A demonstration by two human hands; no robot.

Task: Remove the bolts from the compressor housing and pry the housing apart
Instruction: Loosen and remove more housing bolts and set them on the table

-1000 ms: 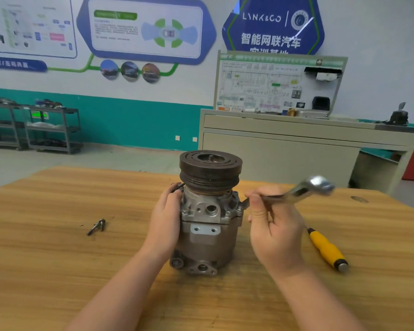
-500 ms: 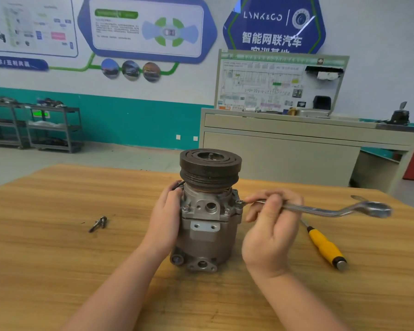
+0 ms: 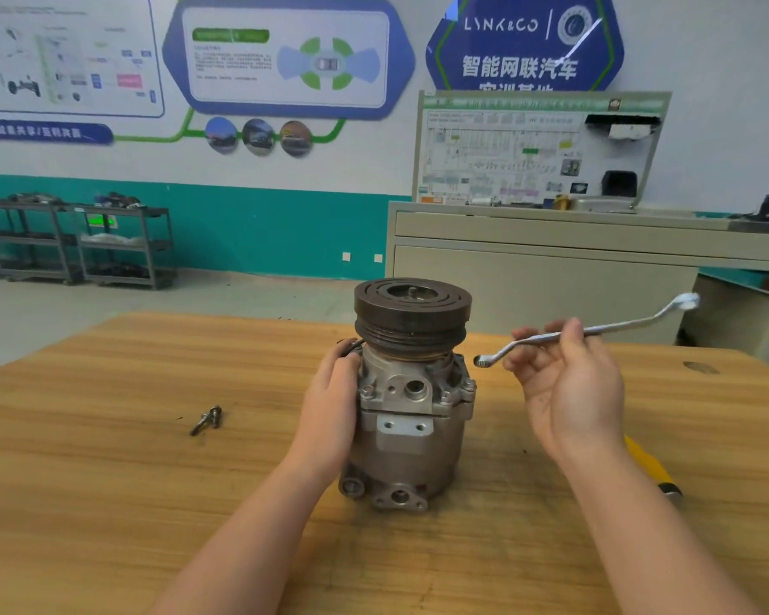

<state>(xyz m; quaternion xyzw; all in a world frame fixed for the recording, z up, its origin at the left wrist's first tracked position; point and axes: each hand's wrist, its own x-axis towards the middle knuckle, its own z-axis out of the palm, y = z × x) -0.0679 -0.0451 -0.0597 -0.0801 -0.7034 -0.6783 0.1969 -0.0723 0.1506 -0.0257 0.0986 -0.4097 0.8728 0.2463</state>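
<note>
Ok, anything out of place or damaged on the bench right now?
Nothing stands out. The compressor stands upright, steadied by the left hand; the right hand holds the wrench clear of it. Two removed bolts lie together on the table.

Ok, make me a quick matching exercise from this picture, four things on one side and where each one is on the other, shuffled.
Things:
1. wrench
2. bolts
3. compressor
4. screwdriver

Places:
A. lying on the table left of the left hand
B. upright, steadied by the left hand
C. lifted in the right hand
D. on the table, partly hidden behind the right forearm

Pairs: 1-C, 2-A, 3-B, 4-D
</note>
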